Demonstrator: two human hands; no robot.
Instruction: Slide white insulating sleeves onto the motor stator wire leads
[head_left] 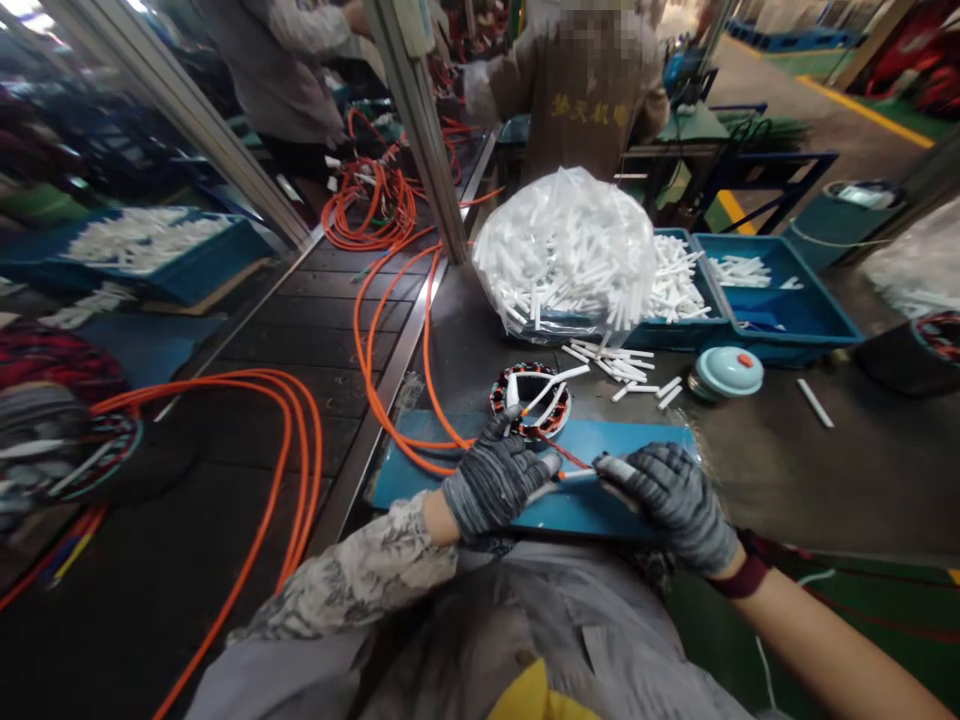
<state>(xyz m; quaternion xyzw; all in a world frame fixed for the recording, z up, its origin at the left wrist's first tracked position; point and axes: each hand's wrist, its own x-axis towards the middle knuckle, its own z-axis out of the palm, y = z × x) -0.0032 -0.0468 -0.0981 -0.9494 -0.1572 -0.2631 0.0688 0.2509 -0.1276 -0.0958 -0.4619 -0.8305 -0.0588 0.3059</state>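
My left hand (pixel 499 482), in a grey striped glove, is closed around an orange cable (pixel 439 455) that runs in from the left. A short orange bit shows past its fingertips, meeting a thin white tube (pixel 579 474). The other end of that tube is pinched by my right hand (pixel 671 500), gloved alike. Just beyond my left hand sits a ring-shaped motor stator (pixel 559 418) with dark windings and an orange-and-white rim. White tubes stick up from it, and thin red wires trail toward my hands. A blue mat (pixel 645 437) lies beneath.
Loose white tubes (pixel 615 362) lie behind the stator. Beyond are a bulging plastic bag of tubes (pixel 566 250), blue bins (pixel 814 300) and a pale blue round container (pixel 726 373). A metal post (pixel 424 130) and coiled orange cables (pixel 371 200) stand left. Co-workers are nearby.
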